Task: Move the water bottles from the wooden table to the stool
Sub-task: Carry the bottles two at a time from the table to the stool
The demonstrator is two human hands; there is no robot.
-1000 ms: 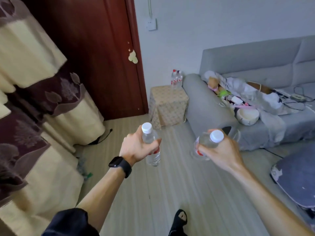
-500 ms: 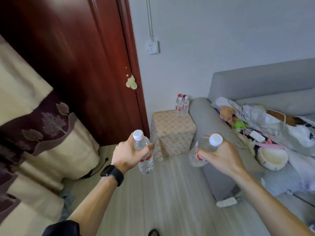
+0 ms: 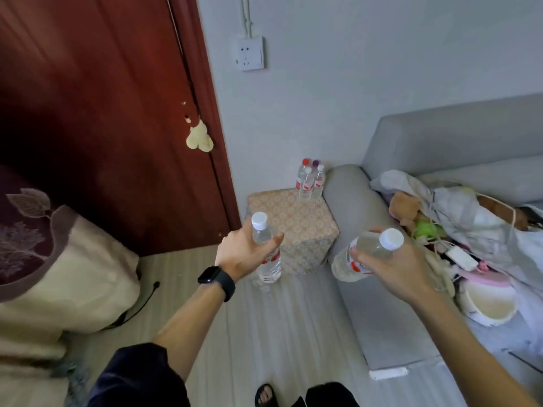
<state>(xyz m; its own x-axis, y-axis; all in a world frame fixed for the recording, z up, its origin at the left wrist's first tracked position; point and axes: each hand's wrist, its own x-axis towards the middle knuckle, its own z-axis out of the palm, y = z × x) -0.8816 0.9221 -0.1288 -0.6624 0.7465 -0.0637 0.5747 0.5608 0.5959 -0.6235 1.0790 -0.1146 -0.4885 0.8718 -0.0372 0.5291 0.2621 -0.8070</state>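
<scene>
Clear plastic bottles ride toward the patterned stool [image 3: 289,227], one clasped in each hand.

The left hand [image 3: 244,251] wraps an upright bottle [image 3: 266,251]; the right hand [image 3: 390,265] grips a tilted one [image 3: 363,255]. Thin walls likely flex; mid-body holds suit.

A home living room: grey sofa [image 3: 426,148], wooden door [image 3: 102,113], curtains [image 3: 58,274].

A square stool covered in beige patterned fabric [image 3: 293,227] stands on the pale striped wood-look floor [image 3: 273,324], tucked between the dark red door frame and the grey sofa arm. Four clear plastic water bottles [image 3: 310,183] stand upright, clustered at its far right corner.
</scene>
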